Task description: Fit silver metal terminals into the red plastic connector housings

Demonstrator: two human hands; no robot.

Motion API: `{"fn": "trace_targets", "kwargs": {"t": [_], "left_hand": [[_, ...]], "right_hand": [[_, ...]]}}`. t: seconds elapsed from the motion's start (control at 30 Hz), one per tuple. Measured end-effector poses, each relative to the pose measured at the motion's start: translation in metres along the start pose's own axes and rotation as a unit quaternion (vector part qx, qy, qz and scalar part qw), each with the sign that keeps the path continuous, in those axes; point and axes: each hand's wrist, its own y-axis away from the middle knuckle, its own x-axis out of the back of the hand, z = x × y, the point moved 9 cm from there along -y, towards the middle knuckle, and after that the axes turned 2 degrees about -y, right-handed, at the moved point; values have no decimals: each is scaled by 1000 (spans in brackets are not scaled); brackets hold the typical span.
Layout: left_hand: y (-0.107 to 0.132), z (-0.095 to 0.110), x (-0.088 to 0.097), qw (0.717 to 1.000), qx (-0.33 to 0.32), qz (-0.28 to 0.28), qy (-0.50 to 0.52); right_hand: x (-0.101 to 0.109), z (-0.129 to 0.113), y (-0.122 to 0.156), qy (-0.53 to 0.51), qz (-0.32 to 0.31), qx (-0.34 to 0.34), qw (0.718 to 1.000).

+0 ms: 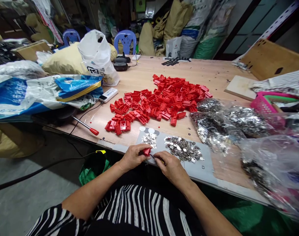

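Note:
My left hand [134, 156] is closed around a small red plastic housing [146, 151] at the front edge of the table. Pinched in my right hand [171, 167] is a thin dark tool, like tweezers [153, 156], its tip touching or very close to the housing. Just beyond the hands, a small heap of shiny metal pieces [149, 139] lies on a grey mat [197, 170]. A larger heap of metal pieces [183, 149] is to the right on the same mat. A big pile of red plastic housings [164, 98] spreads across the middle of the table.
Clear bags of metal parts [215, 126] and a pink basket [264, 103] stand on the right. A red-handled metal lever [90, 128] sticks out at the left front edge. White power strip [108, 95], sacks and a white plastic bag [97, 55] occupy the left.

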Motion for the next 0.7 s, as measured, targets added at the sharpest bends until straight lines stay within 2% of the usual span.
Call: {"fn": "trace_targets", "kwargs": {"t": [0.27, 0.7], "left_hand": [[-1, -3, 0, 1000, 15, -7, -6], [-1, -4, -1, 1000, -11, -16, -19]], "right_hand": [[2, 0, -2, -16, -9, 0, 1000], [1, -2, -3, -33, -23, 0, 999]]}}
